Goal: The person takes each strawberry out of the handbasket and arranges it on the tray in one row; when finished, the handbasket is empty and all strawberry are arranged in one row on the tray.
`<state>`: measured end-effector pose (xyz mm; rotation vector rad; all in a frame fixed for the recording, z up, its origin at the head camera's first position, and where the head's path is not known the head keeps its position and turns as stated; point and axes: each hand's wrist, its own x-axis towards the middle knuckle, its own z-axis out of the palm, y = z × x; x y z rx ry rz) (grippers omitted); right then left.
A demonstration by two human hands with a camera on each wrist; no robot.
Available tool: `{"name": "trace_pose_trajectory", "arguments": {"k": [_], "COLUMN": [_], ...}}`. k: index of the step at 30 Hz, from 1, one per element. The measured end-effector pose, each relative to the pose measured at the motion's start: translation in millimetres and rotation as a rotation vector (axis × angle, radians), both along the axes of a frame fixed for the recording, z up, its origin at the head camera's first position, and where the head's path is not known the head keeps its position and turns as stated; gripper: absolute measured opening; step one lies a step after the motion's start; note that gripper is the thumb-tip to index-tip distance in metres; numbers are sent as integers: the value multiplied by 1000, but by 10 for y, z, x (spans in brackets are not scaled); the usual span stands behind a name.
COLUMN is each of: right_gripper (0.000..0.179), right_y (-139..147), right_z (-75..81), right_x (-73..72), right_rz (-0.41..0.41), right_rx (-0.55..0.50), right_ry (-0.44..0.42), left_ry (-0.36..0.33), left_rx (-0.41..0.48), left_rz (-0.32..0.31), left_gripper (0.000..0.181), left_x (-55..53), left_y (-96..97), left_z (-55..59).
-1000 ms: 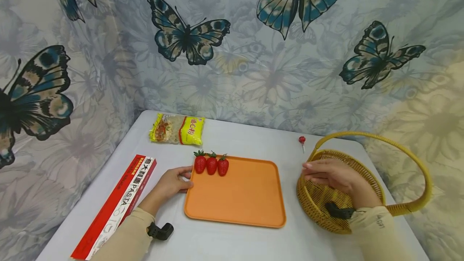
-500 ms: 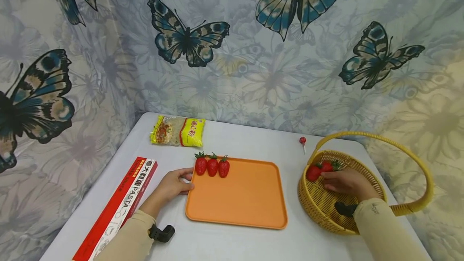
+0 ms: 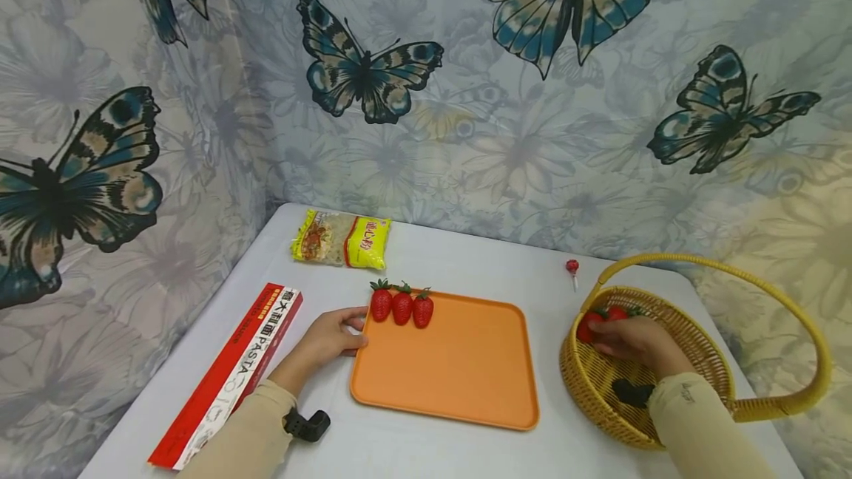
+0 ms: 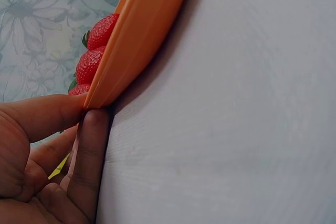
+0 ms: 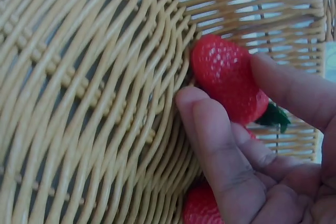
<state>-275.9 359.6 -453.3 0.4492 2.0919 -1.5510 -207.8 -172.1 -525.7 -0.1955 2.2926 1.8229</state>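
Observation:
In the head view my left hand (image 3: 330,338) pinches the left rim of an orange tray (image 3: 442,375). Close up, the left wrist view has thumb and fingertips on the tray's edge (image 4: 137,51). Three strawberries (image 3: 401,306) lie side by side in the tray's far left corner. My right hand (image 3: 635,342) reaches inside a wicker basket (image 3: 586,405) and holds a strawberry (image 5: 226,77) between thumb and fingers, against the woven wall. Another strawberry (image 5: 202,205) shows below these fingers in the right wrist view, partly covered by them.
A red-and-white pasta box (image 3: 229,375) lies left of the left arm. Behind the tray is a yellow pasta bag (image 3: 342,239). A lollipop (image 3: 573,269) lies near the basket, whose tall handle (image 3: 785,294) arches over its right side. Butterfly-patterned cloth walls back the table.
My right hand has lowered into the basket, uncovering the strawberries there, and has closed its fingers on one. The left hand stays on the tray's rim. The head view has shifted slightly.

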Motion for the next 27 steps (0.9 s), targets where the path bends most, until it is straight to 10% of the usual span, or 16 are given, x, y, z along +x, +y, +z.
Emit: {"name": "trace_pose_trajectory", "arguments": {"k": [10,18,27], "right_gripper": [79,63,57], "right_y": [-28,8,0], "right_z": [36,72,676], "right_x": [3,83,461], "right_rz": [-18,-13,259], "right_rx": [21,-9,94], "right_ry": [28,69,160], "left_ry": [5,2,-11], "left_rx": [-24,-23,-33], "left_rz": [-5,-4,-4], "left_gripper": [57,56,56], "left_x": [20,37,35], "left_y": [-23,10,10], "left_z": [7,5,3]}}
